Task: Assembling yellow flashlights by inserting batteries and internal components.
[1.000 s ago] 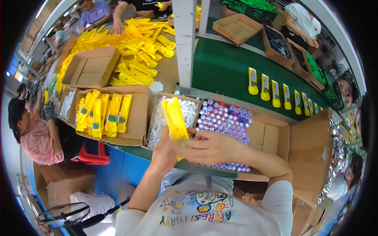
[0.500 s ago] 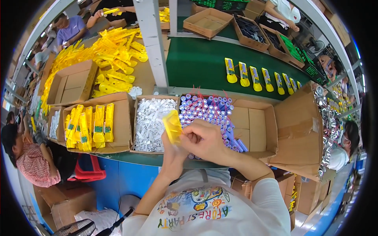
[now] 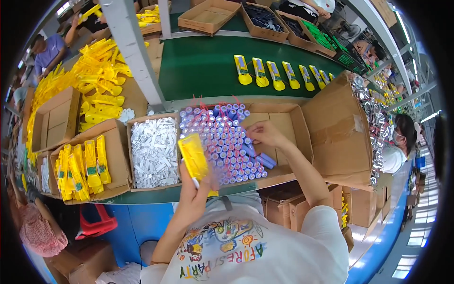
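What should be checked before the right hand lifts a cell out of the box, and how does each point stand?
1. Left hand grips the yellow casing: ok.
2. Right hand is at the blue cylindrical cells: ok, fingertips touch the rows.
3. One cell pinched between the fingers: cannot tell, fingers hide it.
4. Cells stand upright in the cardboard box: mostly ok, a few lie flat at the right edge.
5. Casing's open side faces up: cannot tell.
6. Box of white parts within reach beside the casing: ok.
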`<action>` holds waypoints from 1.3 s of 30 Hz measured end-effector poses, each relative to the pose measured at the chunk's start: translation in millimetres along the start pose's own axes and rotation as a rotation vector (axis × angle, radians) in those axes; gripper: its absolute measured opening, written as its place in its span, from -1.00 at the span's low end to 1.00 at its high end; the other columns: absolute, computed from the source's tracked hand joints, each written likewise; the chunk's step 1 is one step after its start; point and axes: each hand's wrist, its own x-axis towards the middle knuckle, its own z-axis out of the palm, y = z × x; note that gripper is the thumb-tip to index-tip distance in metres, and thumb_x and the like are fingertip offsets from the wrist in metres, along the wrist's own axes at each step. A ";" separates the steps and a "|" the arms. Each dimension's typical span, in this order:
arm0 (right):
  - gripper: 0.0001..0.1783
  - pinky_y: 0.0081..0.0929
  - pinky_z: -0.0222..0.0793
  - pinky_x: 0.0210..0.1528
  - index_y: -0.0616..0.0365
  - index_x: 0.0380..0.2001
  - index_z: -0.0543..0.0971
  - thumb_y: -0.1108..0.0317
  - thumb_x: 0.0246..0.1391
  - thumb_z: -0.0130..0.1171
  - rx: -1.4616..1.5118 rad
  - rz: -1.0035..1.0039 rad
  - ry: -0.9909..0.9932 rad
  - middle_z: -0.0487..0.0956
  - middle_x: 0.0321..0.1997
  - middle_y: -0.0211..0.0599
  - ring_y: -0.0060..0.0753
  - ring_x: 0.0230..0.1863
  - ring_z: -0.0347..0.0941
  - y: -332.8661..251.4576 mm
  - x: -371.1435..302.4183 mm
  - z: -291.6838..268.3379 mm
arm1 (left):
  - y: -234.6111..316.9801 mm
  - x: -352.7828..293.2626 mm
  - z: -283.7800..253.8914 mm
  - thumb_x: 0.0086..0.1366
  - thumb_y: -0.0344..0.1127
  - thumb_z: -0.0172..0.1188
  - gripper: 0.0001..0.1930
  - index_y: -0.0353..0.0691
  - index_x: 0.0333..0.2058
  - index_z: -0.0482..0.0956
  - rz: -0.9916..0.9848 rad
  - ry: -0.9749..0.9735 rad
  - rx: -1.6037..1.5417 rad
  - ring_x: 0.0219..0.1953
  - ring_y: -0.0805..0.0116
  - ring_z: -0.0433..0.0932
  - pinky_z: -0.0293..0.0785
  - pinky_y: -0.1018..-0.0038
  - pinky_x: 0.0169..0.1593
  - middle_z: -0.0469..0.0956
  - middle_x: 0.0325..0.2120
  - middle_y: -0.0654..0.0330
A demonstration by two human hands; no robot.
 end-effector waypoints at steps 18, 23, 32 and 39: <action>-0.75 -0.61 0.46 -0.43 0.28 -0.30 0.60 0.30 0.04 0.29 -0.134 0.092 -0.004 0.61 -0.47 -0.28 -0.52 -0.47 0.55 -27.2 -18.6 -4.5 | -14.9 -6.1 5.8 0.31 -0.60 -0.18 -0.52 -0.12 0.16 -0.01 -0.042 0.065 -0.075 -0.43 0.43 0.41 0.49 0.43 -0.31 0.35 -0.29 0.15; -0.75 -0.68 0.47 -0.41 0.26 -0.30 0.61 0.25 0.14 0.24 0.410 -0.319 0.109 0.61 -0.44 -0.35 -0.63 -0.47 0.51 -96.6 -90.5 57.4 | -18.8 0.3 12.9 0.32 -0.58 -0.13 -0.49 -0.13 0.19 -0.01 -0.068 0.059 -0.031 -0.42 0.46 0.44 0.50 0.48 -0.33 0.39 -0.31 0.19; -0.75 -0.66 0.42 -0.45 0.26 -0.50 0.54 0.30 0.05 0.32 -0.139 -0.110 -0.323 0.59 -0.58 -0.39 -0.69 -0.48 0.52 -117.2 -62.9 114.2 | -14.0 -3.4 1.4 0.29 -0.60 -0.10 -0.44 -0.15 0.22 -0.05 -0.027 0.148 -0.001 -0.41 0.46 0.46 0.50 0.50 -0.34 0.38 -0.28 0.17; -0.74 -0.47 0.40 -0.41 0.21 -0.42 0.53 0.27 -0.07 0.34 -0.514 -0.847 -0.363 0.53 -0.48 -0.33 -0.43 -0.39 0.50 -134.9 37.4 175.9 | -5.7 -17.2 -59.3 0.38 -0.26 -0.08 -0.58 0.03 0.17 0.08 -0.084 0.543 -0.499 -0.45 0.37 0.40 0.50 0.31 -0.29 0.37 -0.35 0.17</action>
